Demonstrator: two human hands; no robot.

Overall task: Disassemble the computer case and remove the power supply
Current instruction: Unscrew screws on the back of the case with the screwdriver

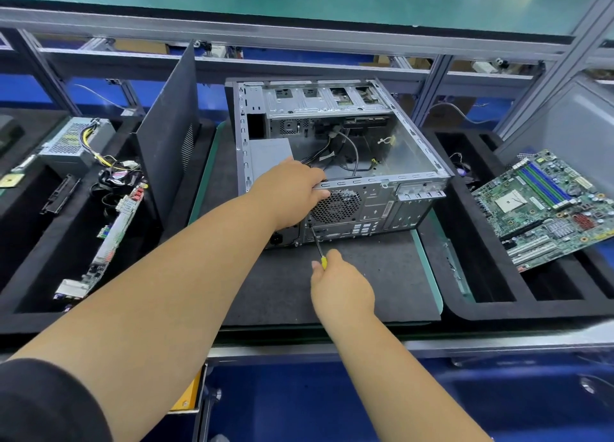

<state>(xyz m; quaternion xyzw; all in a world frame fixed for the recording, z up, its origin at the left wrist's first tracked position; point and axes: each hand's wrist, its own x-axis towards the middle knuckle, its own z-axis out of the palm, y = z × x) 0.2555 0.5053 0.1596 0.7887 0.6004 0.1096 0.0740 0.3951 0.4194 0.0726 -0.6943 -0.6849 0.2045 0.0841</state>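
Note:
The open grey computer case lies on its side on the dark mat, rear panel facing me. Its grey power supply sits inside at the near left corner, with cables running out of it. My left hand grips the top edge of the rear panel beside the round fan grille. My right hand holds a yellow-handled screwdriver, its tip against the rear panel just below the grille's left side.
The removed black side panel leans upright left of the case. A second power supply, cables and a board lie in the left foam tray. A green motherboard rests on the right tray. Aluminium frame rails cross behind.

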